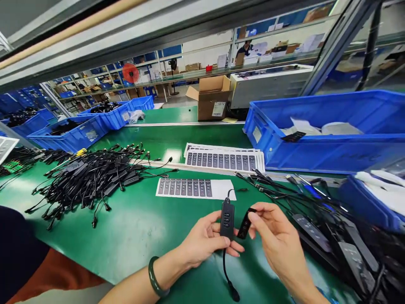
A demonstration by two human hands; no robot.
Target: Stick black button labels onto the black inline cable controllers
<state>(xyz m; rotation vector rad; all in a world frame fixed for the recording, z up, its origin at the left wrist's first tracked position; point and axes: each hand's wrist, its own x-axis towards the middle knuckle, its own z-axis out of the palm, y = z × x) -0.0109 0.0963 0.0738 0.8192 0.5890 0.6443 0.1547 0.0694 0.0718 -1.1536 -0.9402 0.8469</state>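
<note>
My left hand is closed on a black inline cable controller, its face with several raised buttons turned up. One short cable leaves its top, and another hangs below to a round plug. Close by on the right, my right hand pinches a dark label sticker printed with small symbols. Sticker and controller are apart, side by side. Beyond them lies a white label sheet with a row of dark stickers and a bare strip at its right end.
A pile of black cabled controllers covers the left; more labelled controllers lie at the right. Stacked label sheets lie behind. A large blue bin stands back right, near a cardboard box. A person is far behind.
</note>
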